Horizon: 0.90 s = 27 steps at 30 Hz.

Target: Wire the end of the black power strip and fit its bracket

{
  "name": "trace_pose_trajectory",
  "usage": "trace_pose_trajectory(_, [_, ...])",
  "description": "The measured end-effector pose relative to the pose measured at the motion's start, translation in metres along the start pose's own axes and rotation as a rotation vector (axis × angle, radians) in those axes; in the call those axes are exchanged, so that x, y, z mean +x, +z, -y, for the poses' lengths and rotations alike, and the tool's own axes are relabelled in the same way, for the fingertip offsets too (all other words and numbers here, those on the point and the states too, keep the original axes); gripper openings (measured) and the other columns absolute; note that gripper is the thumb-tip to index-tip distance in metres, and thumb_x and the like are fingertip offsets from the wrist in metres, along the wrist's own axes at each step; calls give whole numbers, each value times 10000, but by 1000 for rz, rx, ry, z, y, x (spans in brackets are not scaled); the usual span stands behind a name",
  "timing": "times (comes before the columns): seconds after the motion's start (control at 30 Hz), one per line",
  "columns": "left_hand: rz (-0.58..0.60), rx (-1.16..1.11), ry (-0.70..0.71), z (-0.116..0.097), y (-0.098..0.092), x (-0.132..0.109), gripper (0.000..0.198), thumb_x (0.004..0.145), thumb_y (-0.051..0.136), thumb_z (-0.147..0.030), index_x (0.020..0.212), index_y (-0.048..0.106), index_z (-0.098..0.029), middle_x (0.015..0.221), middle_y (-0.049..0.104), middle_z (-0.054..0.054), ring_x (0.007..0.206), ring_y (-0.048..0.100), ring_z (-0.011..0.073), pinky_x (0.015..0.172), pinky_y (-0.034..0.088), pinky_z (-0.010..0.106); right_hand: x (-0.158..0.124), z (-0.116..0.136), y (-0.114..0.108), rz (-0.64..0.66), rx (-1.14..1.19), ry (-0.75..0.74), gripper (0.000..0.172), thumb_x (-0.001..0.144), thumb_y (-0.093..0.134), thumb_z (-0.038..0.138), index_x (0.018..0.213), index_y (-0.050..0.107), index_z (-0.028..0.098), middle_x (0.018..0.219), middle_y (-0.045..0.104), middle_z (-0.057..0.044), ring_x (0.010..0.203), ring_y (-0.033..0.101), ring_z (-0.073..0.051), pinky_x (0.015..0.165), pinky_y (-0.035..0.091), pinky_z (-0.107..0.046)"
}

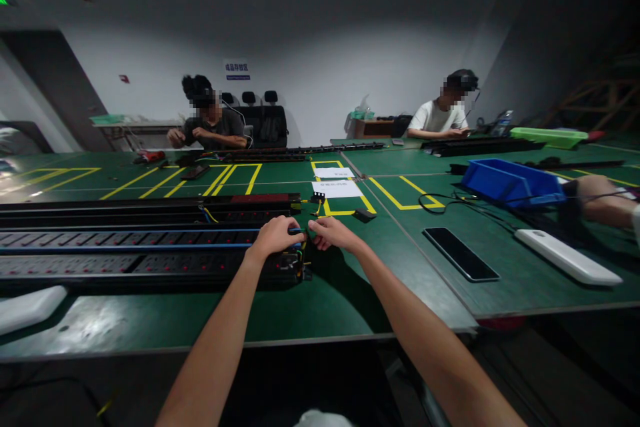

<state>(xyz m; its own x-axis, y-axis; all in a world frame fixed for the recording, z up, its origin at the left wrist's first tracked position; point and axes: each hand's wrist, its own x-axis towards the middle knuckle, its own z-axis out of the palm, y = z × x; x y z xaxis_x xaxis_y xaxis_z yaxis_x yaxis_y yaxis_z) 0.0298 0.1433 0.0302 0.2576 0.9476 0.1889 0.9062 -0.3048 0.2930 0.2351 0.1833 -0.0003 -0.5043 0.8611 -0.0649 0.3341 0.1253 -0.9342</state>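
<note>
Several long black strips with rows of sockets lie side by side on the green table, reaching in from the left. My left hand point(278, 236) rests on the right end of the blue-edged strip point(200, 238), its fingers bent around that end. Just to the right, my right hand point(330, 233) has its fingers curled together beside the same end; whatever is between them is too small to make out. Nearer to me, the lower black strip point(190, 264) ends in yellow-green wires. Behind my hands, a small black connector point(318, 197) sits at the end of the rear strip point(240, 215).
To the right are a black phone point(461, 253), a white power bank point(567, 257) with a cable, and a blue bin point(513, 181). A person's hand reaches in at far right. Two people sit across the table point(350, 320). A white object point(31, 308) lies front left.
</note>
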Motion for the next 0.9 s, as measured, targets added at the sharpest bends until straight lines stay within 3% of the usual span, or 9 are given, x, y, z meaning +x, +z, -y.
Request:
trace_pose_trajectory(0.13, [5,-30,5,0,-1,0,382,862,575,-559,988,739,-238,1008,747,63,959,683,229,814,506,290,0,1,-3,-32,47,73,388,991,505,529,911,579,157,620,671,-28,486,644,-123,432,513,-183])
trace_pose_trajectory(0.33, [4,-31,6,2,-1,0,314,823,648,-482,1002,737,-240,1032,752,52,966,687,223,803,511,277,-4,4,-3,57,124,151,442,979,485,586,937,577,156,646,712,-62,533,686,-149,482,549,-208])
trace_pose_trajectory(0.57, [12,-48,12,4,0,1,289,823,647,-473,968,732,-238,1018,759,43,949,694,221,780,512,273,-8,7,0,136,180,158,368,951,610,486,868,625,127,762,748,-101,655,732,-163,582,601,-229])
trace_pose_trajectory(0.9, [40,-82,-15,3,-3,2,317,801,680,-494,977,738,-238,1013,763,42,952,696,221,770,512,264,-5,2,3,115,254,141,357,890,700,476,898,641,124,776,749,-98,696,742,-173,614,620,-242])
